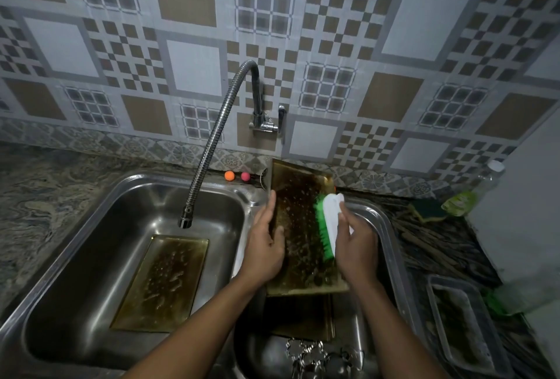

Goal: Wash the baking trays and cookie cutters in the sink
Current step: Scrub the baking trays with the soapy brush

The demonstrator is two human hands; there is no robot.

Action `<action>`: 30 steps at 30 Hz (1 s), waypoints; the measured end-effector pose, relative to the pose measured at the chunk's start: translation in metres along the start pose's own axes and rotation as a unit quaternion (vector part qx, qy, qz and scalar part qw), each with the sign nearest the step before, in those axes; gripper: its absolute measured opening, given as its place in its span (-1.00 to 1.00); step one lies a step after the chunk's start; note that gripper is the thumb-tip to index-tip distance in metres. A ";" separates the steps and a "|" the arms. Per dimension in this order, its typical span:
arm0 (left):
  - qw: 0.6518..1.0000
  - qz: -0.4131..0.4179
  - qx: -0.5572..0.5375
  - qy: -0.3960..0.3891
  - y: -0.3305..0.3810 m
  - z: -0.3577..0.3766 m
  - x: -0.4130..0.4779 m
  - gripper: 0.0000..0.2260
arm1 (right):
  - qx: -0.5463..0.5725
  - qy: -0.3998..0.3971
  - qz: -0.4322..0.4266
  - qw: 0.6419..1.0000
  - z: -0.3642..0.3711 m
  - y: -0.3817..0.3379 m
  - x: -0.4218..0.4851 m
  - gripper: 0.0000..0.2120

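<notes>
Scrubbing a grimy baking tray [298, 227] over the right basin, centre of frame

Left hand [266, 245] grips the tilted tray's left edge, fingers up along the rim and thumb on its face. Right hand [356, 245] has its fingers wrapped round a white brush [328, 218], green bristles pressed on the tray's right side. A second tray [163, 284] lies flat in the left basin of the sink [91, 242], below the tap [212, 148]. Cookie cutters [306, 351] sit bottom centre in the right basin. Sponge [427, 210] and soap bottle [466, 196] are on the counter [45, 196] at right.
</notes>
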State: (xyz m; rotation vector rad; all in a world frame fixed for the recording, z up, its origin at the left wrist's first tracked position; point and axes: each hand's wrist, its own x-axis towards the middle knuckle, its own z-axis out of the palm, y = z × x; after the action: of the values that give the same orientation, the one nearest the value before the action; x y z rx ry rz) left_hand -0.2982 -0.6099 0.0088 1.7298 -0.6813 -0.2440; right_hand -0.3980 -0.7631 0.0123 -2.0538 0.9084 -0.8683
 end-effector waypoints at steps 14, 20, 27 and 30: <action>0.997 -0.034 0.001 -0.062 -0.010 -0.008 -0.001 -0.34 | -0.030 -0.083 -0.051 0.995 0.031 -0.017 0.034 -0.67; 0.995 -0.037 -0.006 -0.090 -0.011 -0.003 -0.003 -0.32 | -0.036 -0.070 -0.069 0.994 0.050 -0.039 0.030 -0.67; 0.998 -0.029 -0.014 -0.057 -0.016 -0.003 -0.002 -0.35 | -0.060 -0.068 -0.052 0.995 0.032 -0.015 0.039 -0.67; 0.999 -0.005 -0.013 -0.041 -0.013 -0.008 0.001 -0.36 | -0.013 -0.045 0.013 0.999 0.020 0.006 0.035 -0.69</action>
State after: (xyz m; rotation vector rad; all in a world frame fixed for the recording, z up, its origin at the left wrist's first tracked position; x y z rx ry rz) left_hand -0.2893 -0.6022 -0.0006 1.7057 -0.7253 -0.3309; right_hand -0.3656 -0.7870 0.0072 -2.0822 0.9000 -0.7482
